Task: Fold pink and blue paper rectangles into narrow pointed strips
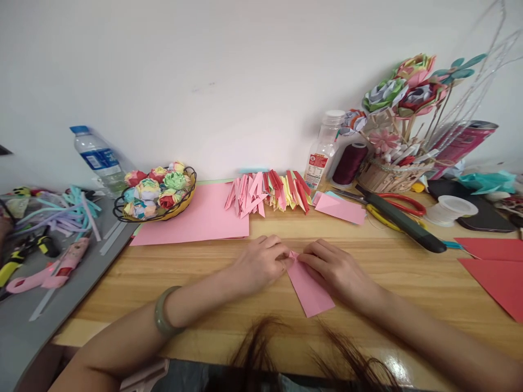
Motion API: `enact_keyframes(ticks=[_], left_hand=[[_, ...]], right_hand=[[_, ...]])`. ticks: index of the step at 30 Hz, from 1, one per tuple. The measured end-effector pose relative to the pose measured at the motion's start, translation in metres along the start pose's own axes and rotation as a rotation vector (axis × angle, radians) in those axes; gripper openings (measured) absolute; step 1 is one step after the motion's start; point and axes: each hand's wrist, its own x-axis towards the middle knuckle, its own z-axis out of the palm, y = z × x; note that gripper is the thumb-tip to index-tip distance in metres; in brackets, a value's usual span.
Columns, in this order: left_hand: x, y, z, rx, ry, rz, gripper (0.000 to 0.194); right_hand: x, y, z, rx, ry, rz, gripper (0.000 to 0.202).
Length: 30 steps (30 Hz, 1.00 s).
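Both hands' fingers (286, 260) apparently pinch pink paper (309, 288), folded strips (267, 195) beyond.

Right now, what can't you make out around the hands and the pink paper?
Head view only:
- Far tip of the small pink paper strip: covered by fingers of left hand and right hand; fold shape unclear.
- Clear plastic bottle with red label: print too small.
- Red paper sheets: cut by right edge.

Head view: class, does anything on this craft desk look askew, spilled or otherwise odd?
The water bottle at the far left leans steeply against the wall instead of standing upright. Otherwise nothing stands out: both hands fold a pink paper.
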Motion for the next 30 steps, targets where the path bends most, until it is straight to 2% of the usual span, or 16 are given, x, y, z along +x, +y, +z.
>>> enact_keyframes(ticks=[8, 13, 19, 26, 30], left_hand=[[-0.0007, -0.0069, 0.0008, -0.057, 0.043, 0.049, 0.017], [-0.0033, -0.0051, 0.0013, -0.024, 0.014, 0.062, 0.015], [-0.0051, -0.0020, -0.0005, -0.012, -0.081, 0.075, 0.016], [-0.0051, -0.0029, 0.0011, -0.040, -0.105, 0.078, 0.014], [-0.0045, -0.0023, -0.0021, -0.015, -0.087, 0.103, 0.015]], right_hand=[[-0.0013, -0.0044, 0.0009, 0.074, 0.012, 0.070, 0.019], [-0.0011, -0.0038, -0.0007, 0.054, 0.009, 0.053, 0.021], [0.0008, -0.0041, -0.0024, 0.049, -0.006, 0.076, 0.021], [0.0036, -0.0039, -0.0026, 0.039, -0.074, 0.127, 0.031], [0.0024, -0.0027, -0.0068, 0.020, -0.048, 0.105, 0.026]])
